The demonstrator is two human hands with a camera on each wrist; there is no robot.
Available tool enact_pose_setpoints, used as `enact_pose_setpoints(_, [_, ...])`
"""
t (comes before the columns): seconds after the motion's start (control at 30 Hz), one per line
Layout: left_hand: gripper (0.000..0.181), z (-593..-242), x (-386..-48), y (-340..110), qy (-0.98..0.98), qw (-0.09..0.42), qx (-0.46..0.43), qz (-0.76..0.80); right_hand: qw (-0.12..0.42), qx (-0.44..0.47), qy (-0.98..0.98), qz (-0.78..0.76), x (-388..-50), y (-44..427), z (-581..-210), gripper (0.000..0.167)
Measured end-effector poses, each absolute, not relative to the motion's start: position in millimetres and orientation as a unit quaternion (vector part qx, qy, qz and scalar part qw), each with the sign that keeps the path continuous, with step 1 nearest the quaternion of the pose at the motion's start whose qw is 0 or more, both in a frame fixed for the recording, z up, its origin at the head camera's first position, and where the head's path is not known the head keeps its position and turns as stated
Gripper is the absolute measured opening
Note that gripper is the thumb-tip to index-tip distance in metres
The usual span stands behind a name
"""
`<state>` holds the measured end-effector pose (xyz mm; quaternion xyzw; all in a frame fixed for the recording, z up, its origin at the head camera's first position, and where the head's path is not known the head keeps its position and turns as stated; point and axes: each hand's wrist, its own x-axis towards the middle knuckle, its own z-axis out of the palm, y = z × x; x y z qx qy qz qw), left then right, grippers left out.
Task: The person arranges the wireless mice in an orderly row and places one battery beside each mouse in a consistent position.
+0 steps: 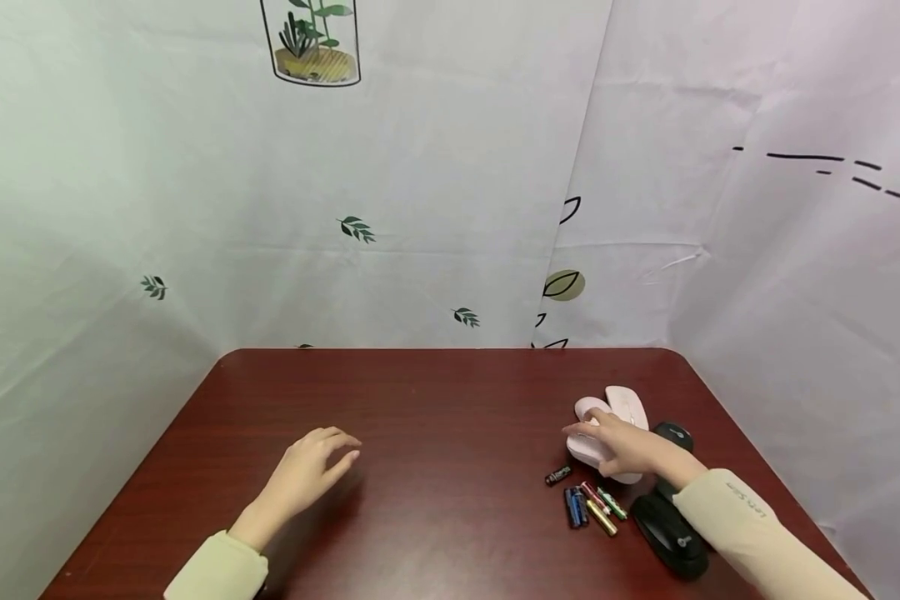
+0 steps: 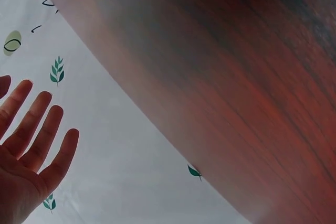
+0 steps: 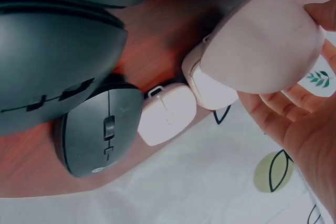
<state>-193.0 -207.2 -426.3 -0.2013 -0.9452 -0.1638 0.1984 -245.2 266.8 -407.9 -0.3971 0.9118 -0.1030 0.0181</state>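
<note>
Over the table's right side, my right hand (image 1: 630, 446) holds a pale pink mouse (image 1: 587, 451). In the right wrist view, the thumb and fingers of that hand (image 3: 310, 124) lie at opposite edges of the mouse (image 3: 265, 43). Two other pale mice (image 1: 627, 406) (image 1: 591, 407) are just beyond it. On the left, my left hand (image 1: 303, 471) hovers above the table with relaxed, slightly bent fingers and nothing in them. The left wrist view shows this hand (image 2: 34, 148) with its fingers spread.
Black mice (image 1: 671, 537) (image 1: 673, 434) line the right side, near my right forearm. Several batteries lie nearer the front, among them a blue one (image 1: 572, 507), a gold one (image 1: 602, 517) and a separate dark one (image 1: 558, 476). A patterned white cloth (image 1: 435, 167) hangs behind the brown table (image 1: 420, 467).
</note>
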Motion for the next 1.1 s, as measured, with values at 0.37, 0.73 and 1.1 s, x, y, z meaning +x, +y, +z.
enact_pose_setpoints(0.37, [0.013, -427.3, -193.1, -209.0, -0.947, 0.194, -0.192, -0.167, -0.031, -0.399, 0.913, -0.075, -257.4, 245.1, -406.4, 0.054])
enact_pose_setpoints(0.73, [0.012, -426.9, -191.8, -208.7, -0.950, 0.188, -0.183, -0.169, -0.034, -0.357, 0.925, -0.124, -266.2, 202.0, -399.1, 0.053])
enact_pose_setpoints(1.1, [0.014, -433.2, -196.5, -208.3, -0.949, 0.183, -0.182, -0.179, 0.012, -0.319, 0.934, -0.161, -274.3, 152.2, -400.2, 0.044])
